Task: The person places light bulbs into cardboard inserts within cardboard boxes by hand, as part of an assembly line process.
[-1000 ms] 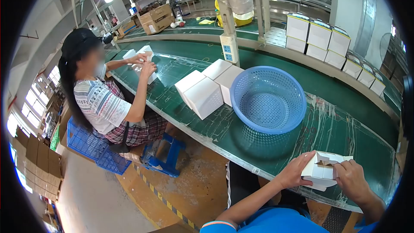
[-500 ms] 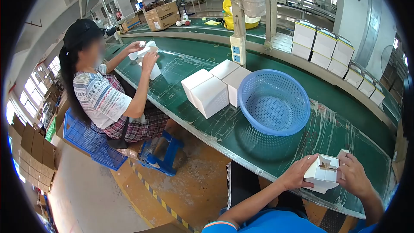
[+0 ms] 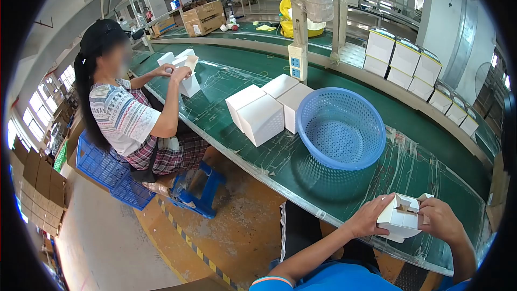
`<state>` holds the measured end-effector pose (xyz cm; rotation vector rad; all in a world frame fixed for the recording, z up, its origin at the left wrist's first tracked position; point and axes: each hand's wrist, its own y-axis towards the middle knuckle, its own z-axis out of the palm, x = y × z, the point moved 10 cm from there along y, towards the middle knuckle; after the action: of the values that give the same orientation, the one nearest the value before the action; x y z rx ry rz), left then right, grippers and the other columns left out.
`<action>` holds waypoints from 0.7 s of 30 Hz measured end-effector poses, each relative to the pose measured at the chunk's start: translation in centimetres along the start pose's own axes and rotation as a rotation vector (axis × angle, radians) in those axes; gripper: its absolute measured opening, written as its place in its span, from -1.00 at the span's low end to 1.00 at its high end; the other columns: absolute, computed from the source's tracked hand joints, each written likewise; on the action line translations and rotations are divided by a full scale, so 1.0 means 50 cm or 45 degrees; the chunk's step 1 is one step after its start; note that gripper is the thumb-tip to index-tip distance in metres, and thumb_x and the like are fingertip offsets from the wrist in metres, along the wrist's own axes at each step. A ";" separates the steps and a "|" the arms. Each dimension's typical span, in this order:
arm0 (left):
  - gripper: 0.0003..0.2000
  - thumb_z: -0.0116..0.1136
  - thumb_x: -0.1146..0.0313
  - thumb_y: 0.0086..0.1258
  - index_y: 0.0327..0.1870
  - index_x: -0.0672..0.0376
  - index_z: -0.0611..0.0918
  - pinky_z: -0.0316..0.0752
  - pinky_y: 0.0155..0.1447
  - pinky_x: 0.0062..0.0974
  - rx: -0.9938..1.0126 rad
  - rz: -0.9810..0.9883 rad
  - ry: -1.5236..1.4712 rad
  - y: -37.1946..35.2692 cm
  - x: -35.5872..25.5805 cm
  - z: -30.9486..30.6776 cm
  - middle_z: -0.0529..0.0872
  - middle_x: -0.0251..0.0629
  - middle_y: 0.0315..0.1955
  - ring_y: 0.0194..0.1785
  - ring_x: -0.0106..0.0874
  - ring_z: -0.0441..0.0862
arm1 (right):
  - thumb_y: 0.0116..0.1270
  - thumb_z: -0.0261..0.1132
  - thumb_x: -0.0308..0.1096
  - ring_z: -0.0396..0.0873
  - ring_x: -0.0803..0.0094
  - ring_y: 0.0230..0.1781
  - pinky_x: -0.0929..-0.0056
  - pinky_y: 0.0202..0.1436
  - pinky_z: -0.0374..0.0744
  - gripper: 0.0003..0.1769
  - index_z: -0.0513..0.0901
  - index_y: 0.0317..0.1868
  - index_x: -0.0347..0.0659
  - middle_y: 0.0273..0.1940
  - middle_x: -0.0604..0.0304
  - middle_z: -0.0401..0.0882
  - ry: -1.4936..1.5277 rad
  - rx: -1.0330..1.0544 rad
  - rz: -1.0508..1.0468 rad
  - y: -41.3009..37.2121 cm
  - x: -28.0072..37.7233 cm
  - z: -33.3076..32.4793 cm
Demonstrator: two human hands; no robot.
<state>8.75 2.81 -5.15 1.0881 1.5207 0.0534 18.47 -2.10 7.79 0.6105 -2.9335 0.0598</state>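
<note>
A small white cardboard box [image 3: 399, 219] is held near the table's front edge at the lower right, its end flaps partly raised and a brown inner part showing. My left hand [image 3: 370, 216] grips its left side, thumb on top and fingers wrapped round the wall. On the other side, my right hand [image 3: 442, 220] closes on the box's right edge beside a raised flap. Farther up the table stands a blue plastic basket [image 3: 342, 129], with several white boxes [image 3: 262, 119] grouped to its left.
A co-worker [image 3: 126, 102] sits at the left by the green table [image 3: 215, 83], handling a white box [image 3: 188, 78]. Stacked white boxes [image 3: 401, 54] line the rail at the back right. A post with a socket panel [image 3: 295, 63] rises behind the basket.
My right hand has shifted slightly, and the raised flap on the right sits lower and closer to the box. The co-worker's hands have lowered a little toward their box.
</note>
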 end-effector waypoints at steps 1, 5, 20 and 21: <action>0.16 0.59 0.29 -0.20 0.48 0.20 0.05 0.30 0.35 -0.12 0.006 -0.002 -0.010 0.000 0.002 0.001 0.31 0.08 0.32 0.31 0.07 0.34 | -0.23 0.46 -0.49 0.60 0.15 -0.15 0.27 -0.07 0.60 -0.73 0.64 -0.41 -0.32 -0.24 0.05 0.62 -0.018 0.004 -0.001 0.001 -0.001 0.003; 0.16 0.59 0.29 -0.20 0.48 0.20 0.04 0.30 0.35 -0.12 0.016 -0.016 -0.007 -0.001 0.004 0.002 0.31 0.07 0.32 0.31 0.06 0.34 | -0.24 0.44 -0.51 0.59 0.14 -0.16 0.28 -0.09 0.60 -0.72 0.64 -0.40 -0.32 -0.24 0.05 0.61 -0.059 0.016 -0.004 0.003 0.009 0.005; 0.17 0.58 0.28 -0.19 0.49 0.20 0.02 0.28 0.36 -0.13 0.022 -0.014 -0.013 0.000 0.003 0.001 0.27 0.06 0.35 0.33 0.04 0.32 | -0.23 0.41 -0.52 0.57 0.10 -0.24 0.25 -0.17 0.59 -0.76 0.57 -0.46 -0.29 -0.28 0.03 0.57 -0.128 -0.046 -0.001 0.008 0.026 0.002; 0.17 0.58 0.28 -0.19 0.49 0.20 0.02 0.28 0.36 -0.13 0.026 -0.003 0.001 0.001 0.001 0.002 0.28 0.06 0.35 0.34 0.04 0.32 | -0.20 0.40 -0.52 0.57 0.11 -0.27 0.25 -0.21 0.59 -0.79 0.57 -0.47 -0.28 -0.31 0.04 0.57 -0.197 -0.092 -0.052 0.003 0.015 0.013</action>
<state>8.86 2.80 -5.21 1.1028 1.5265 0.0365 17.64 -2.30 7.24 0.6929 -3.0539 -0.1025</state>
